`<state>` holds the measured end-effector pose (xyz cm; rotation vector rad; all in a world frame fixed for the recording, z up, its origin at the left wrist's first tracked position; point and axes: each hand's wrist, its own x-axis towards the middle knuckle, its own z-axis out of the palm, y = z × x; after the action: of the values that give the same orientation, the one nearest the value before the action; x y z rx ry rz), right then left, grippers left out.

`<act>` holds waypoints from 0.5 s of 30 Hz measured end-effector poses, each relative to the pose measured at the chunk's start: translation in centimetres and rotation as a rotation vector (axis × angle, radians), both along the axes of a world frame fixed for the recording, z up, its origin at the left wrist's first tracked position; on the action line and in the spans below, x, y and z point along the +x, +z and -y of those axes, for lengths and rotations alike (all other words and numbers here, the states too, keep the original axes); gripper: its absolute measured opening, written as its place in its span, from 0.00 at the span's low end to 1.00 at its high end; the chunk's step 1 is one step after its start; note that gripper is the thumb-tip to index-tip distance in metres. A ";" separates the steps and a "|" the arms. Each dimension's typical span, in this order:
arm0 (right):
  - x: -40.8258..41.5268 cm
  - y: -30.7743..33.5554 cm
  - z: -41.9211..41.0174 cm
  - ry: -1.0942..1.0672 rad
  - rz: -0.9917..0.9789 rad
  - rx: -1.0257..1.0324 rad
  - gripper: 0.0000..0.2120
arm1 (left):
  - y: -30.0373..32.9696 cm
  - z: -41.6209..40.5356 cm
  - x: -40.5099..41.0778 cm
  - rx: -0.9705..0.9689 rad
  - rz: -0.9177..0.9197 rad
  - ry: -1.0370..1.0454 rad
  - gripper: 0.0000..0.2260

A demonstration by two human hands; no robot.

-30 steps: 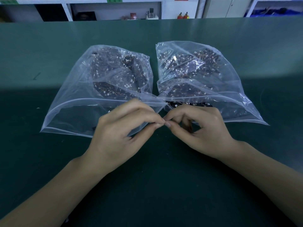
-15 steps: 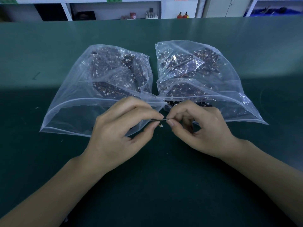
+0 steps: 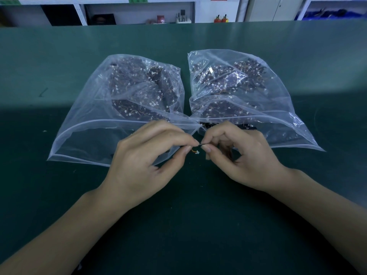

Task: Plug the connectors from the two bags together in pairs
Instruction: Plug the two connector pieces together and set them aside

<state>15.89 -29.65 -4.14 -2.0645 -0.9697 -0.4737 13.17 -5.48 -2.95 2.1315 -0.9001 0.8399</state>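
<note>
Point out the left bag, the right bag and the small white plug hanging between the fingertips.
left bag (image 3: pixel 87 124), head view, clear front panel.
right bag (image 3: pixel 278 108), head view, upper clear plastic.
white plug (image 3: pixel 197 152), head view, the plug body.

The connector pair (image 3: pixel 199 144) pinched between the left hand (image 3: pixel 143 161) and right hand (image 3: pixel 240 155) is too small to tell if mated; fingertips hide its ends.

two bulky bags (image 3: pixel 127 108) sitting side by side blocking the middle, green surface (image 3: pixel 198 225) lying open near the edge and out both sides
</note>
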 end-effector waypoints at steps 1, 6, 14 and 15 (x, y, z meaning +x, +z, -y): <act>0.0 0.0 0.0 0.005 -0.007 -0.003 0.07 | 0.0 0.0 0.0 0.000 -0.007 -0.004 0.04; 0.0 -0.1 0.0 0.003 -0.011 0.008 0.06 | -0.1 0.0 0.0 0.005 -0.019 -0.011 0.05; 0.1 0.0 0.0 0.001 -0.026 0.004 0.05 | -0.2 -0.1 0.0 0.008 -0.039 -0.024 0.05; 0.1 0.0 0.0 0.001 -0.030 0.003 0.05 | -0.2 -0.2 0.0 0.006 -0.041 -0.025 0.05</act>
<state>15.97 -29.65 -4.16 -2.0627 -0.9523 -0.4421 13.21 -5.31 -3.14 2.1306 -0.9076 0.7786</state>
